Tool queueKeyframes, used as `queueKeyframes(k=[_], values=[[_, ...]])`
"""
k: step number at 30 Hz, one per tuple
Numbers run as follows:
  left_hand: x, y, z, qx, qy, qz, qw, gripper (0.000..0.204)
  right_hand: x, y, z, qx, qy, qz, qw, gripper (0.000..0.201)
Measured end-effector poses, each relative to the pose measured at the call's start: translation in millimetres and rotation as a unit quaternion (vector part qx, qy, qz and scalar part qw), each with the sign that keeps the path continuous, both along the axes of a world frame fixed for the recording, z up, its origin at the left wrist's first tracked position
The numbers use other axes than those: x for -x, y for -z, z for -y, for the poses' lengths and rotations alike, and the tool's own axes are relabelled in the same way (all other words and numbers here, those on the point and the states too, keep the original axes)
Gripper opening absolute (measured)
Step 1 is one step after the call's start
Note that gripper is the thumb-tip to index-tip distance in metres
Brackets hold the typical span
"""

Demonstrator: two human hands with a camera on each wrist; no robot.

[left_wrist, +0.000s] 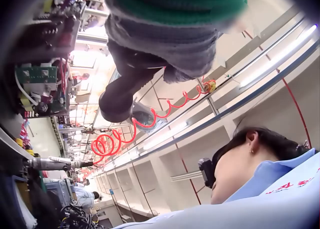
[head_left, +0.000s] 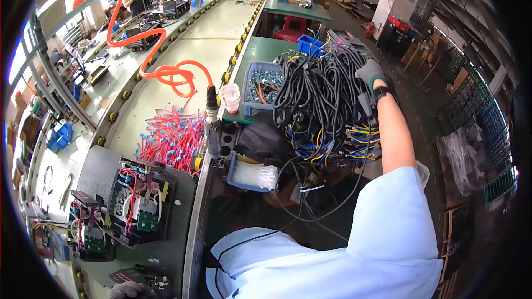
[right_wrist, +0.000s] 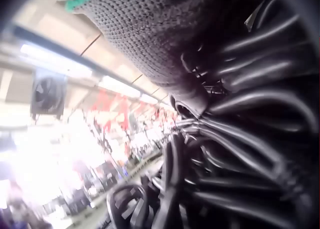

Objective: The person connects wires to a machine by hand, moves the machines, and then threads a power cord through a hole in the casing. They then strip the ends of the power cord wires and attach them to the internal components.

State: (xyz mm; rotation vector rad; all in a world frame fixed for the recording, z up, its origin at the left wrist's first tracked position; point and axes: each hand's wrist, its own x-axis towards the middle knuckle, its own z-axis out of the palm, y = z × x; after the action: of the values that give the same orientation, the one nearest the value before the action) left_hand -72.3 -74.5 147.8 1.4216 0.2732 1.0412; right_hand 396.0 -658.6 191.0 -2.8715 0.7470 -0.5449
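In a grey glove with a green cuff, my right hand [head_left: 370, 72] reaches to the far right side of a large heap of black cables [head_left: 316, 86]. Its fingertips go in among the cable loops [right_wrist: 250, 126] in the right wrist view; I cannot tell whether they grip one. My left hand [head_left: 133, 289], gloved too, is at the bottom edge of the head view, by a dark panel with small parts [head_left: 136, 277]. Up close in the left wrist view, its fingers [left_wrist: 165, 51] hang loosely bent and the thumb sticks out, with nothing visible held.
Two opened devices [head_left: 136, 202] with circuit boards stand on the left. Beyond them lies a pile of red wires [head_left: 172, 138] with blue ends. A screw bin [head_left: 263, 108], a white cup [head_left: 229, 98] and a tray of white ties [head_left: 252, 176] surround the cables. An orange coiled hose [head_left: 172, 72] hangs overhead.
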Motion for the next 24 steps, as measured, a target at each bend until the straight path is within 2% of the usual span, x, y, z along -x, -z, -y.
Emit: queueKeyframes(k=[1, 3, 4, 5, 6, 7, 9, 11, 12, 13, 14, 15, 16, 17, 19, 22, 24], values=[[2.8, 6.5, -2.2, 0.001, -0.034, -0.002, 0.999, 0.035, 0.4, 1.6, 5.2, -0.021, 0.012, 0.022, 0.999, 0.047], [-2.3, -8.7, 0.5, -0.011, -0.041, -0.031, 0.999, 0.035, -4.7, 17.9, 38.2, -0.053, 0.04, 0.147, 0.987, 0.039], [-3.4, -15.4, 0.7, -0.024, -0.043, -0.063, 0.997, 0.034, -0.1, 14.1, 55.2, -0.203, 0.011, 0.174, 0.964, 0.032], [-2.5, -17.0, -1.6, -0.025, -0.038, -0.065, 0.997, 0.034, 8.8, 6.1, 67.2, -0.346, -0.017, 0.198, 0.917, 0.024], [-2.3, -17.5, -4.1, -0.031, -0.031, -0.059, 0.997, 0.034, 26.0, -3.4, 65.6, -0.435, -0.074, 0.261, 0.859, 0.011], [-2.1, -17.6, -6.5, -0.036, -0.025, -0.053, 0.998, 0.034, 37.3, -16.0, 61.9, -0.468, -0.081, 0.266, 0.839, 0.007], [-1.6, -13.5, -9.5, -0.029, -0.017, -0.04, 0.999, 0.035, 41.0, -24.9, 53.9, -0.47, -0.066, 0.271, 0.838, 0.006], [-0.9, -8.5, -8.7, -0.026, -0.008, -0.028, 0.999, 0.035, 33.4, -15.8, 40.4, -0.44, -0.116, 0.231, 0.86, 0.007], [-1.0, -6.1, -5.5, 0.002, -0.018, -0.024, 1.0, 0.036, 18.0, -2.8, 38.0, -0.405, -0.1, 0.195, 0.887, 0.005], [-1.5, -3.9, -5.7, 0.028, -0.025, -0.019, 0.999, 0.038, 18.4, 6.5, 16.8, -0.409, -0.1, 0.19, 0.887, 0.017], [1.2, 2.0, -9.9, 0.048, -0.02, -0.012, 0.999, 0.038, 9.2, 10.9, 5.2, -0.214, -0.02, 0.087, 0.973, 0.028], [-0.2, -0.6, -8.6, 0.034, -0.012, -0.02, 0.999, 0.037, 4.8, 18.5, -18.2, -0.026, 0.011, 0.095, 0.995, 0.038], [-4.0, -4.7, -9.4, 0.025, -0.008, -0.017, 1.0, 0.037, 6.5, 11.8, -42.4, -0.026, 0.028, 0.072, 0.997, 0.037], [-6.7, -8.7, -10.4, 0.019, 0.0, -0.015, 1.0, 0.036, 11.0, 9.0, -59.6, 0.023, 0.034, 0.051, 0.998, 0.039], [-11.6, -12.9, -10.2, 0.014, 0.013, -0.014, 1.0, 0.036, -0.4, 12.2, -52.5, 0.063, 0.009, 0.017, 0.998, 0.037], [-11.9, -10.7, -3.2, 0.026, 0.02, -0.014, 0.999, 0.036, -10.9, 11.1, -40.7, 0.043, 0.021, 0.005, 0.999, 0.034], [-11.1, -11.5, 3.2, 0.057, 0.011, -0.001, 0.998, 0.033, -0.6, -9.3, -44.3, -0.004, 0.021, -0.025, 0.999, 0.037]])
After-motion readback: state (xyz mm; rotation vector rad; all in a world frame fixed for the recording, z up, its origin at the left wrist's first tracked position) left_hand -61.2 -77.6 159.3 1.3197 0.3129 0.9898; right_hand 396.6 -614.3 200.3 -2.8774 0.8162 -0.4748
